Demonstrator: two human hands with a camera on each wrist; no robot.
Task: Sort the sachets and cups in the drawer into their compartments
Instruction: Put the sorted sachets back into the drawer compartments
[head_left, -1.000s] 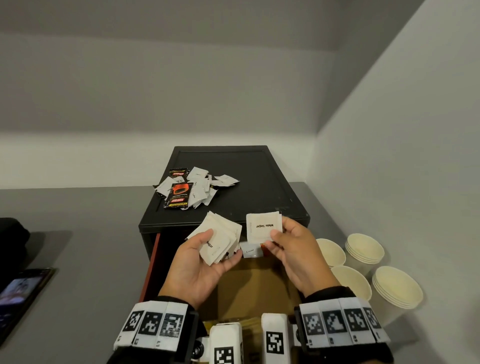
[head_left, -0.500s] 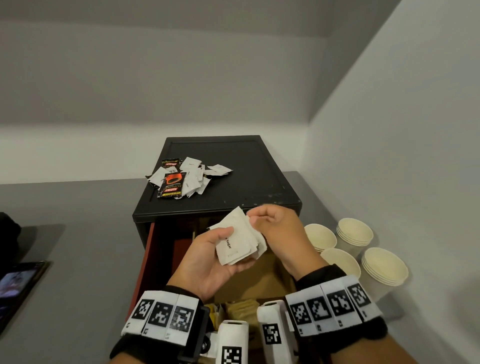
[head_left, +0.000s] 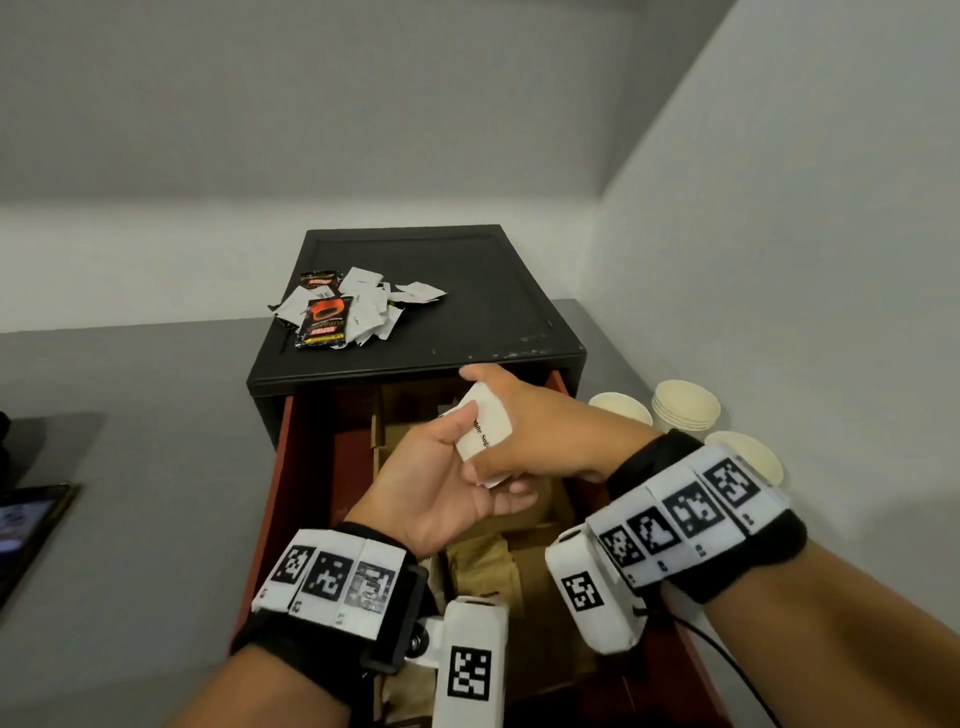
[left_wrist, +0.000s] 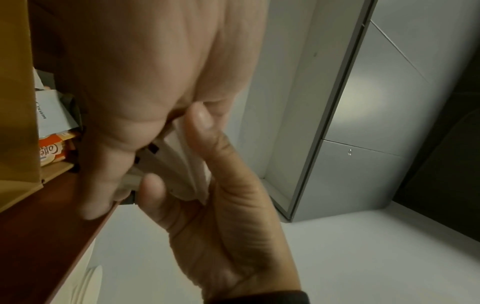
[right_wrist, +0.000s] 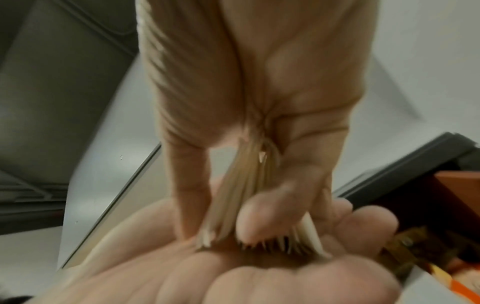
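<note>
A stack of white sugar sachets (head_left: 485, 428) is held between both hands above the open red drawer (head_left: 306, 467). My left hand (head_left: 447, 467) lies palm up under the stack, its thumb pressed on the top sachet. My right hand (head_left: 535, 426) grips the same stack from the right, fingers curled round it. In the left wrist view the sachets (left_wrist: 182, 170) are fanned between the thumb (left_wrist: 205, 131) and the fingers. The right wrist view shows the sachet edges (right_wrist: 246, 185) standing on the left palm (right_wrist: 233, 277). Paper cups (head_left: 685, 410) stand right of the cabinet.
A loose pile of white and black-red sachets (head_left: 353, 312) lies on the black cabinet top (head_left: 467, 291). Cardboard dividers (head_left: 395, 415) split the drawer; brown sachets (head_left: 483, 566) fill a near compartment, and an orange coffee sachet (left_wrist: 54, 151) sits in another. A phone (head_left: 26, 525) lies far left.
My right hand laid its single sachet onto the left hand's stack and closed round it. Both hands moved forward over the drawer, and the stack now stands squared between them.
</note>
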